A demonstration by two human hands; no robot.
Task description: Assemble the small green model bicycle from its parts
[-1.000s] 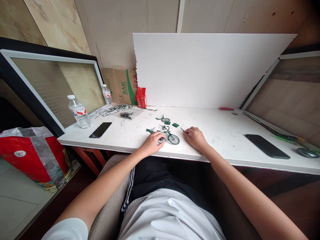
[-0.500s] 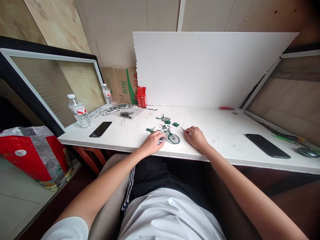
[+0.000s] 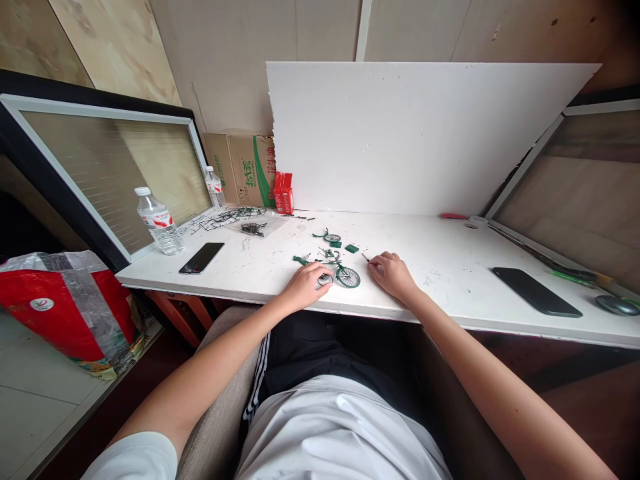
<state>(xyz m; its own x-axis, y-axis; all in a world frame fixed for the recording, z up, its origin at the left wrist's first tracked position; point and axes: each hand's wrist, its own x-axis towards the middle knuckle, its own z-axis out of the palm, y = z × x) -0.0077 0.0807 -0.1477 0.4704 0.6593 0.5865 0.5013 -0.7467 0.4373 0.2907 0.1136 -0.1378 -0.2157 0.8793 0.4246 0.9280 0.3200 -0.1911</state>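
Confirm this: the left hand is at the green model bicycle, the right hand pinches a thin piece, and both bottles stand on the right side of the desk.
One error: the head view shows both bottles on the left side of the desk. The rest holds: the left hand is at the green model bicycle and the right hand pinches a thin piece.

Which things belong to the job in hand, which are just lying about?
Likely job: model bicycle at left hand; thin piece in right hand; loose green parts; dark parts.

Likely lying about: left phone; right phone; front bottle; red box; mouse.
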